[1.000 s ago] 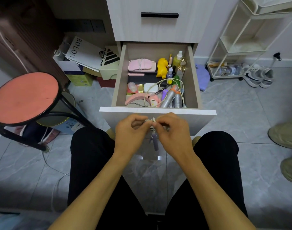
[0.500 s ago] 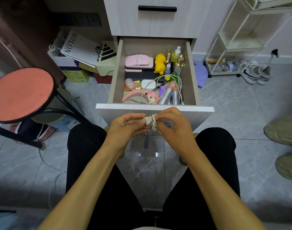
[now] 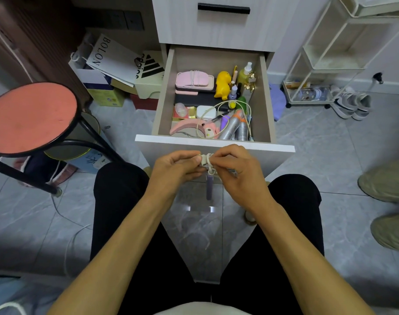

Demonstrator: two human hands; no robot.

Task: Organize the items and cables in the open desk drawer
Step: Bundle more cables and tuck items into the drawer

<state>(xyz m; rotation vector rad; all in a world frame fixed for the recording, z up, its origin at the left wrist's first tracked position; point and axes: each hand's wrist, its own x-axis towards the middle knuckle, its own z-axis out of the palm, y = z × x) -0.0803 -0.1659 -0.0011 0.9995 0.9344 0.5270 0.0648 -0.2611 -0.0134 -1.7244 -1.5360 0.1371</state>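
Coiled white cable (image 3: 206,160) pinched between left hand (image 3: 178,167), right hand (image 3: 237,169).

Both forearms reach toward twelve o'clock and meet at the middle. The left hand (image 3: 178,168) and right hand (image 3: 236,170) sit knuckle to knuckle, fingers curled, each grip pinching something small between them.

The drawer (image 3: 165,92) looked like matt pale wood laminate, the floor tiles (image 3: 330,169) glossy grey marble-patterned, the two spray cans (image 3: 236,129) brushed metal, and the stool seat (image 3: 31,117) matt orange.
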